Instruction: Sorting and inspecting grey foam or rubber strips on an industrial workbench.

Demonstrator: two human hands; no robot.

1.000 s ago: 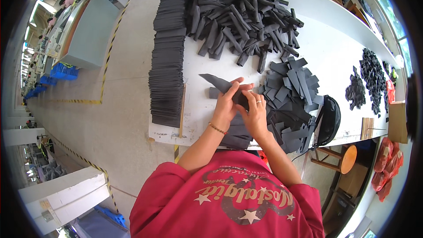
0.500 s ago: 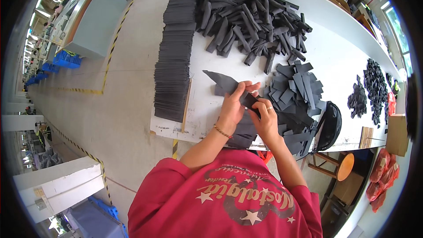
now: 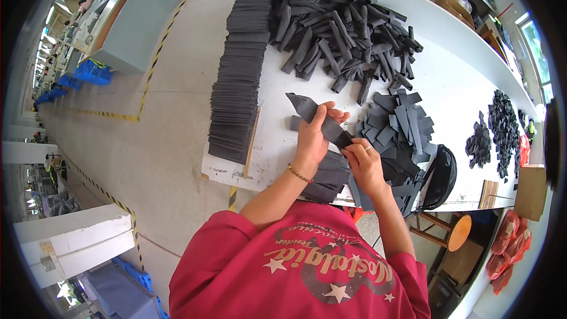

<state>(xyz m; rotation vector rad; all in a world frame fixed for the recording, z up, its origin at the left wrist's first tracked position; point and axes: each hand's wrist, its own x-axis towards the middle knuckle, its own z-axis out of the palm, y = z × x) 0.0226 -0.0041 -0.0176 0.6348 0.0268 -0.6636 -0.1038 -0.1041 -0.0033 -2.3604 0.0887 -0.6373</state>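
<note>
Between my two hands, above the near part of the white table [image 3: 274, 142], is a dark grey fabric strip [image 3: 335, 132] with a pointed far end. My left hand [image 3: 313, 139] grips it near the middle, thumb on top and fingers underneath. The strip's near end is pinched by the thumb and fingers of my right hand [image 3: 365, 165]. Below my hands lies a bundle of dark fabric pieces [image 3: 331, 174], partly hidden by my forearms. Beside my right hand spreads a loose pile of flat dark strips [image 3: 394, 121].
A long row of tightly stacked dark pieces [image 3: 241, 77] runs along the table's left side, with a wooden strip [image 3: 252, 145] beside it. Rolled dark pieces [image 3: 336, 29] heap at the back. A black mesh-like item [image 3: 440, 174], small dark heaps [image 3: 502, 133] and a stool [image 3: 459, 233] are at right.
My right hand has moved slightly down and toward me along the strip's near end. More of the strip lies stretched out between my hands. The view has shifted a little.
</note>
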